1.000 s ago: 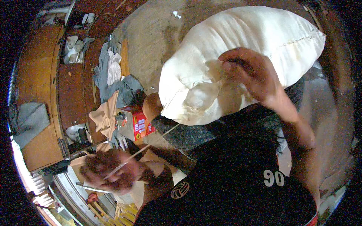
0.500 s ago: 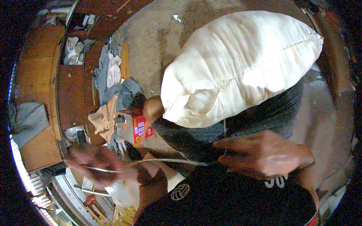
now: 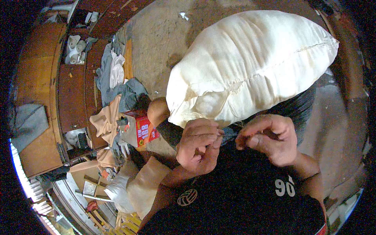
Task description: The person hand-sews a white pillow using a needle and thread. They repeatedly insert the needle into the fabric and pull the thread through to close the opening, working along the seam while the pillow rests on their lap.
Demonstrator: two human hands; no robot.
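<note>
A large stuffed cushion in white satiny cloth lies across my lap, with a seam along its side and a puckered part at its near left end. Just below that end, my left hand is closed, fingertips pressed together. To its right my right hand is curled with thumb and forefinger close together, facing the left. A small gap separates the two hands. Whatever either pinches is too small or hidden to make out; the pale thread seen earlier does not show clearly between them.
At left, a red and grey box stands beside a heap of grey cloth and a beige cloth. Rolls of white material sit in a wooden cabinet opening. A scrap of white lies on the floor.
My left hand has swung right from the far left, closing in toward my right hand. The right hand has risen slightly toward the cushion. The pale thread stretched between them has dropped from sight.
</note>
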